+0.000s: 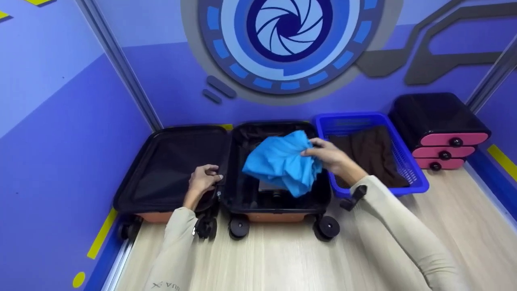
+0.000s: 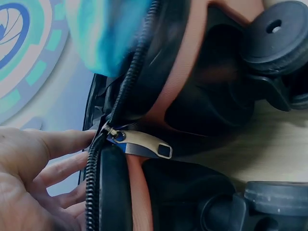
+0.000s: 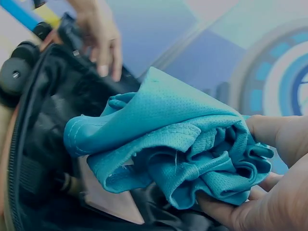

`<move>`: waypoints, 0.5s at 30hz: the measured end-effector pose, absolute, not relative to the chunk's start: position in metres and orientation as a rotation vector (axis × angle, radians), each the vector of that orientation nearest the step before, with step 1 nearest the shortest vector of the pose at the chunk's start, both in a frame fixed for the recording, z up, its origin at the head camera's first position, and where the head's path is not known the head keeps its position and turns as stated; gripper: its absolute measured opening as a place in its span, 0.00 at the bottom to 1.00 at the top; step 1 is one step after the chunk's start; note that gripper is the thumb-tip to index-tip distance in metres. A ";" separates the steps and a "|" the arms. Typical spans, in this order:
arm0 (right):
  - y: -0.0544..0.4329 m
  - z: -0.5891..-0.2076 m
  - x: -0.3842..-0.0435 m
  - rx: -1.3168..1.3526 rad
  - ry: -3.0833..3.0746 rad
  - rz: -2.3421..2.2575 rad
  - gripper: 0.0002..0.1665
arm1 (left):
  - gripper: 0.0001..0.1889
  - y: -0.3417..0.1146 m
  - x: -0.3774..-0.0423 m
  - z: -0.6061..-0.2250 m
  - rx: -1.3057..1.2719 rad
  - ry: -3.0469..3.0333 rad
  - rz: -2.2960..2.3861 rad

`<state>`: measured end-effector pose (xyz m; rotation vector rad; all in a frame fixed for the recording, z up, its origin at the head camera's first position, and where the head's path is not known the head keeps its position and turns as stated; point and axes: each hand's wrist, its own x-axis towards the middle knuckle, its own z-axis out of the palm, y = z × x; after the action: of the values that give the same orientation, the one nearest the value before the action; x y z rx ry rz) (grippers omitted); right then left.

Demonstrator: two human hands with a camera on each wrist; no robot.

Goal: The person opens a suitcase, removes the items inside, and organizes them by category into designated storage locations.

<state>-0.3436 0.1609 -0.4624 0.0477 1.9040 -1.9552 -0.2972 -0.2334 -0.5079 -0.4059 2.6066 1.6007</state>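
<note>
A blue garment (image 1: 278, 161) of crumpled mesh fabric hangs above the right half of an open black-lined suitcase (image 1: 278, 210). My right hand (image 1: 328, 157) grips its right side, thumb on top and fingers underneath in the right wrist view. My left hand (image 1: 202, 180) rests at the inner edge of the suitcase's left half (image 1: 173, 157), fingers loosely bent. By its fingertips in the left wrist view are the zipper teeth and a metal zipper pull (image 2: 144, 143). Beneath the garment lies a pale flat item (image 3: 110, 192) inside the suitcase, partly hidden.
Right of the suitcase stands a blue plastic basket (image 1: 422, 186) with dark brown cloth (image 1: 375, 153) in it. Beyond is a black drawer box (image 1: 444, 111) with pink fronts. Suitcase wheels (image 1: 328, 227) stick out toward the front. Blue patterned walls enclose the back and sides.
</note>
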 end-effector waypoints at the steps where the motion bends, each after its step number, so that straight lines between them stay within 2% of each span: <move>1: 0.166 -0.459 -0.344 0.057 1.890 -1.976 0.24 | 0.22 -0.233 -0.297 -0.508 -0.401 2.628 1.582; 15: 0.253 -0.418 -0.337 0.127 1.601 -2.346 0.14 | 0.23 -0.235 -0.295 -0.516 -0.388 2.621 1.596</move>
<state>-0.3374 0.2526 -0.4181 0.1268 1.6008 -2.3461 -0.2951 -0.2353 -0.5157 -0.3880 2.6207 1.5955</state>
